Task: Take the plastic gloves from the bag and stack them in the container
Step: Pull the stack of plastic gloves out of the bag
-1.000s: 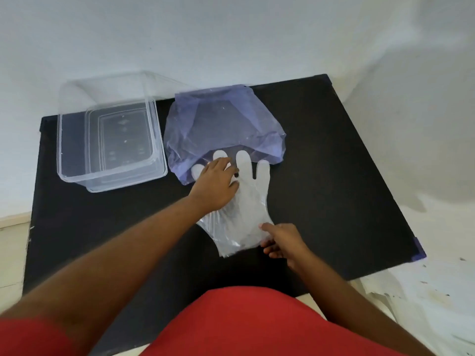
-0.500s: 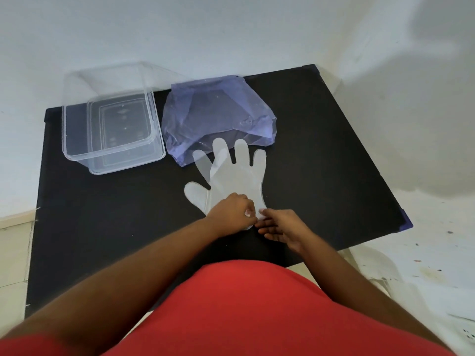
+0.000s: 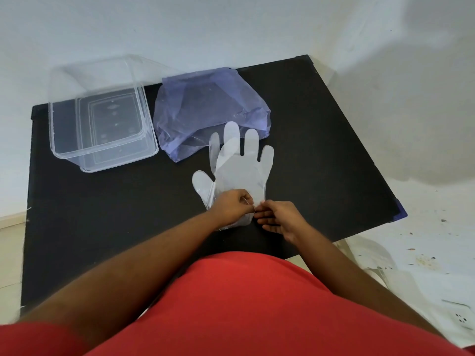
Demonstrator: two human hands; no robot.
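Observation:
Clear plastic gloves (image 3: 239, 170) lie flat on the black table (image 3: 102, 214), fingers pointing away, their tips over the mouth of a blue-tinted plastic bag (image 3: 205, 109). My left hand (image 3: 232, 208) pinches the gloves' cuff edge. My right hand (image 3: 279, 218) touches the same cuff from the right, fingertips meeting the left hand's. An empty transparent container (image 3: 101, 119) stands at the table's far left, beside the bag.
The table backs onto a white wall (image 3: 231, 29). Its right edge ends at a blue corner (image 3: 401, 214), with a stained white floor beyond. My red clothing fills the bottom of the view.
My left hand has slid from the gloves' fingers back to the cuff and now pinches it beside my right hand. The gloves lie further out of the bag.

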